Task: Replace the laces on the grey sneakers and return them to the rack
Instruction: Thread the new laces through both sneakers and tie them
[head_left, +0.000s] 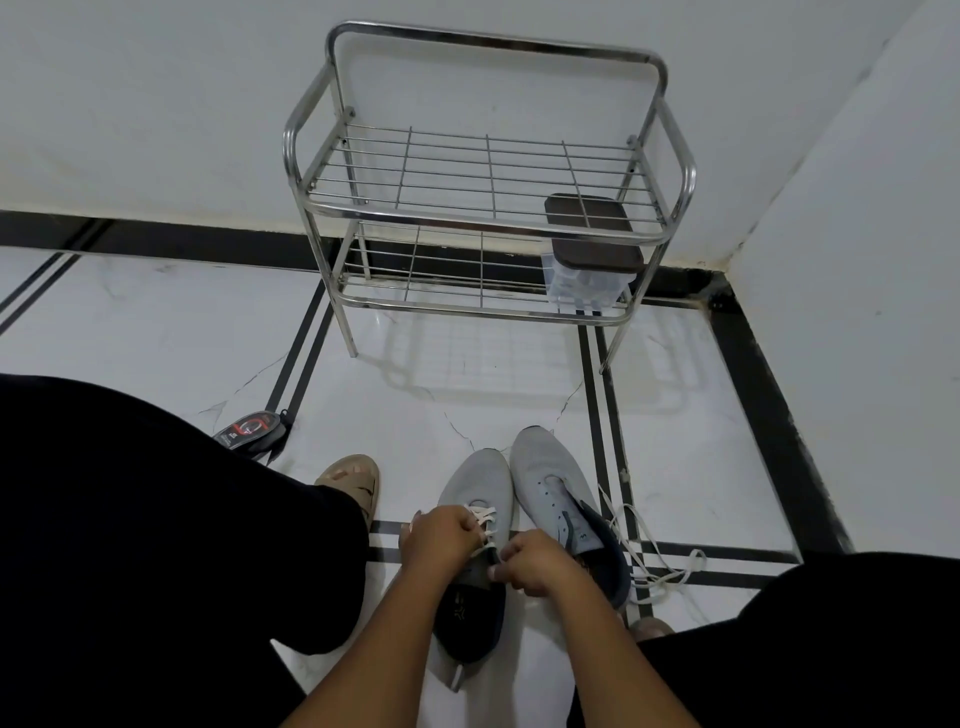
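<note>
Open floor (467, 384) separates the two sneakers (519, 499) from the far rack (483, 218). A box (592, 260) fills its lower right corner; loose laces (644, 551) trail right, a packet (252, 428) lies left.

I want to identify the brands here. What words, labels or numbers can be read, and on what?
"3": a pale mark on the right sneaker's tongue, possibly a numeral, uncertain.
Insole print in the left sneaker: too blurred to read.
Red and white graphic on the dark package on the floor: too small to read.
Nothing else is legible.
</note>
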